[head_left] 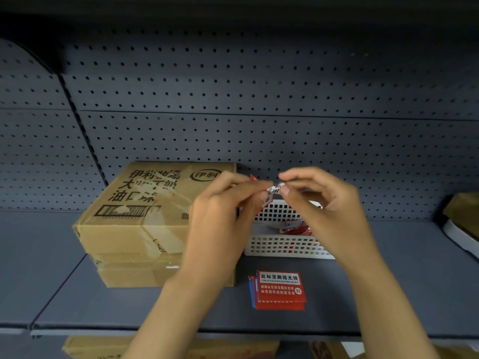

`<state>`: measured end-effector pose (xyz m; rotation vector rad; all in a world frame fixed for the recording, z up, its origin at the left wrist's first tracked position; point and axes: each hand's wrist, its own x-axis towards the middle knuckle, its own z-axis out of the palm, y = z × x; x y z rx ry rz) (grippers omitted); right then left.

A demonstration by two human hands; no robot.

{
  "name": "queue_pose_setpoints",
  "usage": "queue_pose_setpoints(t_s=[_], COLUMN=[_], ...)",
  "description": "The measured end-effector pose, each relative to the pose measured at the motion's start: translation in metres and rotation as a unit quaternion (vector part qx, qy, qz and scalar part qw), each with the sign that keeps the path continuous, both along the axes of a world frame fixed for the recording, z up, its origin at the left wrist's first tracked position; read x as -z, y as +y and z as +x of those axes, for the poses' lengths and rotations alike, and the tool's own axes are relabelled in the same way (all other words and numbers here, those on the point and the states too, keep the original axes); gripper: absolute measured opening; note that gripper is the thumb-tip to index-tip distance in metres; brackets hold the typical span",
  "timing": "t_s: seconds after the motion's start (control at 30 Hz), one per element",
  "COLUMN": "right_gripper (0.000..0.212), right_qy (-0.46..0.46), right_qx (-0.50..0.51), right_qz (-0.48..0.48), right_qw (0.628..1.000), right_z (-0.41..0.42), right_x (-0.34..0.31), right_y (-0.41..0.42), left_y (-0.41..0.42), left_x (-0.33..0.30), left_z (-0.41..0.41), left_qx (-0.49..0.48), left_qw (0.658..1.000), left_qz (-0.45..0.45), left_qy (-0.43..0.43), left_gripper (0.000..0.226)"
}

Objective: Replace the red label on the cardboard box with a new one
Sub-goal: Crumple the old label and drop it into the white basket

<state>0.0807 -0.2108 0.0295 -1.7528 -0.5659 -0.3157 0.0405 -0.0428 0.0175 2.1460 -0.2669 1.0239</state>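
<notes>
Head view: we pinch a small crumpled red-and-white label between both hands, above the white perforated plastic basket.

Our left hand and right hand each close thumb and fingertips on an end of the label, holding it in the air just right of the brown taped cardboard box, which sits on another flat carton on the grey shelf. We cannot tell whether this is the old label being wadded up or a fresh one being peeled from its backing; red scraps in the basket suggest discards go there. A neat stack of flat red printed labels lies on the shelf in front of the basket. We judge the next move calls either for dropping the piece into the basket and taking a label off the stack, or for separating the backing cleanly and pressing the label flat onto the box.
</notes>
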Motion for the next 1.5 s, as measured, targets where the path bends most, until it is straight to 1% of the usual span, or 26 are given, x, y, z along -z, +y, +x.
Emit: queue_pose_setpoints(t_s=[0.17, 0.27, 0.33, 0.4, 0.5, 0.53, 0.6, 0.67, 0.73, 0.8, 0.83, 0.9, 0.93, 1.0, 1.07, 1.13, 1.23, 1.33, 1.4, 1.5], right_gripper=[0.025, 0.019, 0.015, 0.014, 0.016, 0.016, 0.019, 0.022, 0.03, 0.041, 0.042, 0.037, 0.031, 0.023, 0.023, 0.028, 0.03, 0.027, 0.027, 0.019], right_qy=[-0.019, -0.043, -0.07, -0.094, -0.117, -0.12, -0.126, -0.159, -0.192, -0.199, -0.198, -0.186, -0.18, -0.167, -0.142, -0.114, -0.075, -0.068, -0.059, -0.026], right_qx=[0.049, 0.088, 0.112, 0.13, 0.152, 0.16, 0.16, 0.144, 0.127, 0.119, 0.119, 0.127, 0.136, 0.152, 0.153, 0.144, 0.13, 0.135, 0.127, 0.095], right_qz=[-0.001, -0.037, -0.062, -0.085, -0.103, -0.104, -0.11, -0.132, -0.173, -0.208, -0.217, -0.21, -0.196, -0.168, -0.157, -0.155, -0.152, -0.153, -0.147, -0.101], right_qw=[0.999, 0.994, 0.989, 0.983, 0.976, 0.974, 0.973, 0.968, 0.958, 0.95, 0.948, 0.951, 0.954, 0.959, 0.965, 0.971, 0.977, 0.977, 0.979, 0.99], right_z=[0.001, 0.001, 0.0, -0.002, -0.001, 0.0, 0.003, 0.004, 0.004, 0.005, 0.006, 0.007, 0.007, 0.007, 0.005, 0.003, -0.001, -0.001, -0.002, 0.001], right_x=[0.003, 0.007, 0.008, 0.009, 0.01, 0.011, 0.011, 0.012, 0.012, 0.014, 0.015, 0.017, 0.017, 0.016, 0.015, 0.014, 0.01, 0.009, 0.007, 0.006], right_y=[-0.008, -0.011, -0.011, -0.01, -0.008, -0.008, -0.012, -0.015, -0.015, -0.015, -0.014, -0.015, -0.016, -0.018, -0.019, -0.019, -0.016, -0.013, -0.012, -0.012], left_y=[-0.002, -0.004, -0.007, -0.012, -0.017, -0.017, -0.016, -0.015, -0.014, -0.014, -0.014, -0.013, -0.011, -0.006, -0.002, -0.001, -0.001, -0.004, -0.007, -0.007], left_x=[-0.001, 0.0, 0.0, -0.002, -0.003, -0.003, -0.003, -0.002, -0.002, -0.005, -0.006, -0.008, -0.008, -0.006, -0.005, -0.005, -0.006, -0.006, -0.006, -0.007], left_z=[0.007, 0.011, 0.011, 0.012, 0.013, 0.013, 0.012, 0.014, 0.016, 0.018, 0.019, 0.02, 0.02, 0.021, 0.02, 0.02, 0.019, 0.019, 0.019, 0.021], left_qx=[-0.007, -0.037, -0.02, 0.013, 0.05, 0.057, 0.069, 0.085, 0.113, 0.14, 0.148, 0.149, 0.137, 0.088, 0.059, 0.058, 0.033, 0.006, 0.01, 0.031], left_qw=[0.998, 0.996, 0.993, 0.989, 0.986, 0.985, 0.981, 0.976, 0.967, 0.956, 0.952, 0.952, 0.96, 0.979, 0.986, 0.988, 0.989, 0.99, 0.99, 0.989], left_qz=[-0.034, 0.011, 0.008, -0.024, -0.066, -0.083, -0.117, -0.142, -0.182, -0.218, -0.225, -0.21, -0.179, -0.076, -0.007, 0.021, 0.021, 0.015, 0.0, -0.03], left_qy=[0.055, 0.083, 0.113, 0.145, 0.142, 0.139, 0.142, 0.14, 0.136, 0.14, 0.147, 0.163, 0.168, 0.168, 0.158, 0.141, 0.139, 0.14, 0.139, 0.145], left_gripper=[0.01, 0.013, 0.013, 0.01, 0.01, 0.015, 0.034, 0.046, 0.046, 0.043, 0.041, 0.037, 0.036, 0.037, 0.033, 0.025, 0.018, 0.013, 0.009, 0.007])
